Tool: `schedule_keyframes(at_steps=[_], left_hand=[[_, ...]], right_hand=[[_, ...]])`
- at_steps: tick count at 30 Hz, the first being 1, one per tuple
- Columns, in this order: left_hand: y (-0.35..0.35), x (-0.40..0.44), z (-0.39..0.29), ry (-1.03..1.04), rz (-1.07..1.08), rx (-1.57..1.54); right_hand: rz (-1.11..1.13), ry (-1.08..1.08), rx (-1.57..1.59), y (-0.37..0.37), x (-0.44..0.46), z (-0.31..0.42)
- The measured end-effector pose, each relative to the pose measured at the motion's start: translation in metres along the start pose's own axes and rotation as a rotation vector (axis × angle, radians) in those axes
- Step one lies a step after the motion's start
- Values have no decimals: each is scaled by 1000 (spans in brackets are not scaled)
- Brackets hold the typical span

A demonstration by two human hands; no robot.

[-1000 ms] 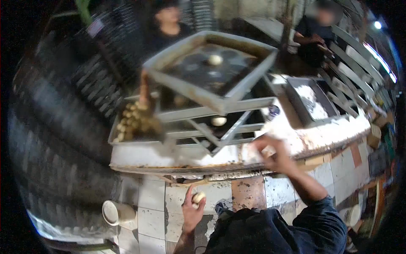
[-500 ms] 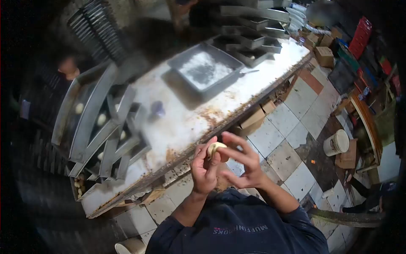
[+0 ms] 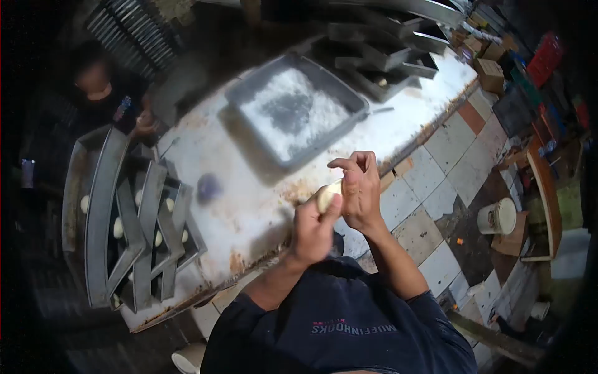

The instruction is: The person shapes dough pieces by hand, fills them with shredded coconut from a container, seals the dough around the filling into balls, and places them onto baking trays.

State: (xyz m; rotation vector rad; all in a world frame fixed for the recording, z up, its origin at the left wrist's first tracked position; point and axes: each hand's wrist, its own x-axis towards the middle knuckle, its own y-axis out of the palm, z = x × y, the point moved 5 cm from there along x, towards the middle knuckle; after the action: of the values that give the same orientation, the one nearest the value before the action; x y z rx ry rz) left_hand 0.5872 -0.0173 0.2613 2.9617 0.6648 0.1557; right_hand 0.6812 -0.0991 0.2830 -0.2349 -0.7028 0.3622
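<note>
Here, holding the dough piece (image 3: 326,198) in the left hand (image 3: 313,232), against the loosely spread right hand (image 3: 362,198), with long axis partly hidden.

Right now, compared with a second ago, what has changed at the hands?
The right hand has come in from over the table's edge to meet the left hand at the pale dough piece. The view has swung too, so the stacked trays now show at picture left. Unchanged: the left hand holds dough; the powder-filled tray rests on the table.
</note>
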Motion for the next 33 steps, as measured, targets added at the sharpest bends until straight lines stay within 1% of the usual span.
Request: schedule_keyframes(at_steps=[1, 2, 3, 4, 5, 6, 8, 9, 10, 11, 12, 13, 14, 16, 17, 19, 20, 22, 24, 27, 29, 30, 32, 33], left_hand=[[-6, 16, 6, -132, -48, -524], [-14, 30, 4, -173, -80, -676], [-24, 37, 32, -150, -77, -555], [-30, 48, 41, -130, -72, -430], [-36, 54, 46, -80, 6, -450], [-48, 61, 54, -151, 46, -701], [-79, 74, 58, -265, 110, -909], [-88, 75, 54, -299, 79, -863], [-96, 80, 50, -294, 117, -820], [-104, 82, 48, -277, 93, -784], [-111, 85, 49, -258, 71, -750], [-115, 87, 52, -262, 63, -763], [-120, 90, 54, -228, 19, -732], [-128, 95, 59, -198, -36, -714], [-131, 98, 62, -220, -52, -717], [-133, 104, 59, -232, -83, -728], [-137, 108, 64, -230, -96, -741], [-141, 113, 74, -214, -78, -677], [-140, 118, 74, -240, -79, -712], [-137, 131, 69, -238, -146, -697], [-135, 138, 71, -250, -171, -703], [-135, 140, 71, -252, -202, -710], [-132, 143, 72, -236, -218, -692], [-131, 145, 72, -237, -272, -709]], right_hand=[[44, 66, 73, 10, 14, -12], [75, 64, 63, 24, 25, -19], [103, 24, 101, 42, 37, -22], [127, -15, 142, 58, 48, -26], [299, 123, 329, 73, 51, -37], [378, 83, 292, 83, 61, -45], [565, 116, 325, 100, 83, -63], [608, 229, 227, 108, 97, -81], [582, 167, -12, 117, 115, -115], [605, 132, -203, 120, 137, -132], [646, -55, -346, 129, 154, -157], [718, -155, -571, 142, 160, -188], [796, -183, -652, 162, 162, -231], [1012, -249, -856, 184, 174, -227], [1028, -254, -859, 188, 173, -235], [963, -413, -796, 193, 166, -245], [980, -422, -796, 195, 168, -236], [1050, -343, -797, 196, 173, -224], [1055, -325, -777, 203, 171, -232], [1120, -312, -802, 212, 170, -240], [1260, -148, -925, 214, 174, -252], [1256, -134, -921, 207, 178, -250], [997, 18, -399, 181, 206, -226], [988, 144, -224, 168, 208, -228]])
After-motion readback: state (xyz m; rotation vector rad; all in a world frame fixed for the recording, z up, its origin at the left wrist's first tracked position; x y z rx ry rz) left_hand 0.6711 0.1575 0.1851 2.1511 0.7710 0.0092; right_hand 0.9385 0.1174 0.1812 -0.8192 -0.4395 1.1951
